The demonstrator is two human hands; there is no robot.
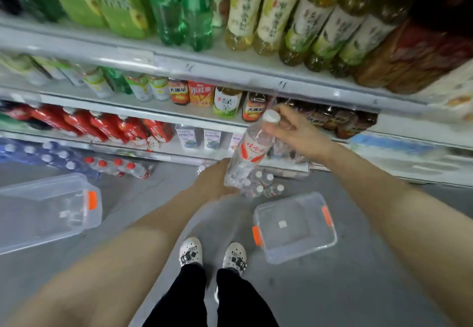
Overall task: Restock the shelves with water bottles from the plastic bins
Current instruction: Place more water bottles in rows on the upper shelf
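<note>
- Two white shoes (212,252) are standing on the grey floor (358,288), at the bottom of black trousers.
- A small clear plastic bin (294,227) with orange latches is sitting just right of the shoes, showing only a white sticker on its bottom.
- A larger clear bin (46,211) is lying to the left with one orange latch; nothing can be made out inside it.
- The left hand (215,181) is cupping the base of a water bottle (245,157) from below, fingers curling round it.
- The right hand (289,127) is gripping the same bottle at its neck, fingers wrapping just under the white cap; the bottle is tilting between both hands, in front of the lower shelves.
- White-capped bottles (263,183) are clustering on the floor just beyond the left hand.
- Red-capped bottles (117,166) are lying farther left by the shelf foot.
- The shelves (204,65) are holding red cartons, tea bottles and green bottles in rows.
</note>
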